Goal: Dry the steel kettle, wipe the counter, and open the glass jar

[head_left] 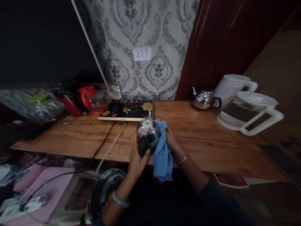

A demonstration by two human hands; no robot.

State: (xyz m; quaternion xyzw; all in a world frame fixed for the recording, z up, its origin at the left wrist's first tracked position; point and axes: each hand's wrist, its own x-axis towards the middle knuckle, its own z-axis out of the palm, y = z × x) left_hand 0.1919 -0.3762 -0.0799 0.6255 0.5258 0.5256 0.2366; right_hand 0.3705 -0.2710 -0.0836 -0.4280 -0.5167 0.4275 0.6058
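Note:
A shiny metal teapot [151, 127] with a black handle [142, 145] is held over the front edge of the wooden counter. My left hand [137, 157] wraps round its left side and handle. In my right hand [171, 138] is a blue cloth [162, 158], pressed against the pot's right side and hanging down below it. The fingertips of my right hand are partly hidden by the cloth. Just behind the pot lies a black tea stove panel [136, 110] with gold flowers, lit indicators and a thin metal spout [120, 91].
On the right of the wooden counter [188, 125] stand a small steel kettle [204, 99], a white pitcher [229, 88] and a glass kettle [244, 108]. At the left are a red-lidded jug [91, 99] and a green-lidded glass pot [47, 108]. A cable and a tube hang over the front edge.

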